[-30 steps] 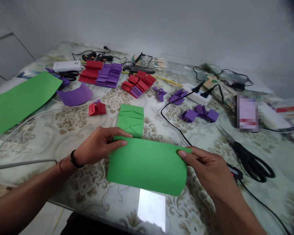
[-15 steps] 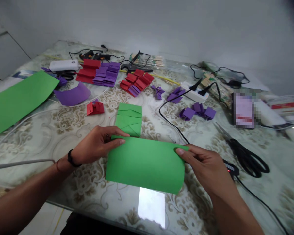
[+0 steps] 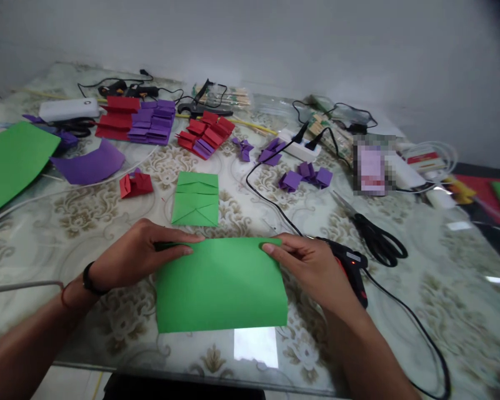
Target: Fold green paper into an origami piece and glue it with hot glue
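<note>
A plain green paper sheet [image 3: 223,289] is held by its far edge between both hands, its near part sloping down toward the table. My left hand [image 3: 150,250] pinches the upper left corner between thumb and fingers. At the upper right corner, my right hand [image 3: 306,266] grips the paper the same way, thumb on top. Just beyond the sheet lies a folded green paper piece [image 3: 195,199] with creases across it. A black glue gun [image 3: 348,258] with a small red light rests behind my right hand, partly hidden by it.
Black-handled scissors [image 3: 377,236] lie at the right. Folded red and purple pieces [image 3: 206,135] and a small red piece [image 3: 136,184] sit farther back. A larger green sheet [image 3: 14,158] is at the left. A white power strip [image 3: 299,147] with black cables stands behind.
My view has turned to the right, so things appear farther left. The held sheet now sits apart from the folded green piece, which it overlapped before. More of the glue gun shows.
</note>
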### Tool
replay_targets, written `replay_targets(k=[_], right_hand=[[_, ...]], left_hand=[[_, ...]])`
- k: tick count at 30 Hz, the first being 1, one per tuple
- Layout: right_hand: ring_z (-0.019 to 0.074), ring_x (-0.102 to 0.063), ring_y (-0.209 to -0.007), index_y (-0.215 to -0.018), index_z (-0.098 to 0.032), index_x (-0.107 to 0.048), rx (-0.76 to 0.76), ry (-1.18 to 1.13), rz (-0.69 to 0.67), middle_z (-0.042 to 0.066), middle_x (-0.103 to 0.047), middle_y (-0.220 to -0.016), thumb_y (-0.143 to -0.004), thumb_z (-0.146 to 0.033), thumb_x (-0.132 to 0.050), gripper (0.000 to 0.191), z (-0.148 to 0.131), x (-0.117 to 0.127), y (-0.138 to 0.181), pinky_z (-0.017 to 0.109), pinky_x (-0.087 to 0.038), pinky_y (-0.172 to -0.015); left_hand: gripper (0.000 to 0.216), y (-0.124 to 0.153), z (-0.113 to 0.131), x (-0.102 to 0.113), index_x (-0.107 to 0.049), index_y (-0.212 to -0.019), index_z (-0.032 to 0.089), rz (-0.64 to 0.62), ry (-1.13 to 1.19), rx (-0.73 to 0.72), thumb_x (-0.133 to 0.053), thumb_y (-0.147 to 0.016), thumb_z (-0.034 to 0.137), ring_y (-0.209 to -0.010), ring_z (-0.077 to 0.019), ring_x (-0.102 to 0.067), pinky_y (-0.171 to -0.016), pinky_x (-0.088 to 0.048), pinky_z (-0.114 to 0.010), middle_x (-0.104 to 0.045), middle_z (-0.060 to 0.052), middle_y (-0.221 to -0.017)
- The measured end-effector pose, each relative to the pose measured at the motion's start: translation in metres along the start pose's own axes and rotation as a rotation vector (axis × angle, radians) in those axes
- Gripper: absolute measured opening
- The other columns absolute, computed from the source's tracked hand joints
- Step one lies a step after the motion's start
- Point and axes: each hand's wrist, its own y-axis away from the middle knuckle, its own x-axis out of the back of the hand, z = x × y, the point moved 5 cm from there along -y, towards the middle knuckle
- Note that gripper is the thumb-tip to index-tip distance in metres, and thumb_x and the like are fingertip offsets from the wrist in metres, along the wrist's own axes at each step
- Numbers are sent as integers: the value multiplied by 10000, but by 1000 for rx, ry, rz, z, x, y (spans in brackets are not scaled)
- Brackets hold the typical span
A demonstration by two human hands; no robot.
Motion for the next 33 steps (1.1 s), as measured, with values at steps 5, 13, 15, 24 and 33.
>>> replay_targets(k=[5,13,15,24,33], right_hand=[[146,-511,-588,-776,-193,-788,6,-57,-15,7,-643,-651,-821,-575,-789,385,-4,-1,-1,258,-404,-528],[144,-514,-619,-827,-187,-787,12,-74,-39,3,-643,-680,-872,-550,-760,367,0,-2,0,261,-402,-561],[141,-499,-620,-891,-182,-791,17,-79,-47,-2,-631,-686,-880,-538,-761,358,1,-3,0,262,-389,-563],[119,-433,-608,-1062,-210,-788,138,-106,15,-53,-480,-652,-920,-400,-753,240,-5,0,1,249,-349,-581],[123,-489,-606,-1052,-222,-799,158,-58,-39,-34,-566,-657,-927,-367,-741,200,-2,-10,1,242,-380,-569]], left_hand=[[250,-1,-1,1,-833,-1185,328,-8,18,-11,-733,-960,369,-915,-236,-824,-823,-645,-303,-842,-18,-1112],[281,-2,-4,2,-824,-1211,342,-50,12,22,-726,-961,425,-866,-224,-809,-703,-618,-263,-848,-20,-1112],[281,-3,-4,2,-825,-1209,344,-60,19,24,-723,-962,431,-878,-225,-811,-713,-619,-262,-849,-19,-1107],[289,-4,-6,2,-819,-1223,326,-63,18,21,-712,-965,399,-973,-247,-809,-855,-633,-311,-833,-27,-1169],[493,-9,-1,-14,-619,-1490,272,-256,-111,5,-625,-1017,412,-903,-217,-793,-783,-612,-296,-836,-39,-1118]])
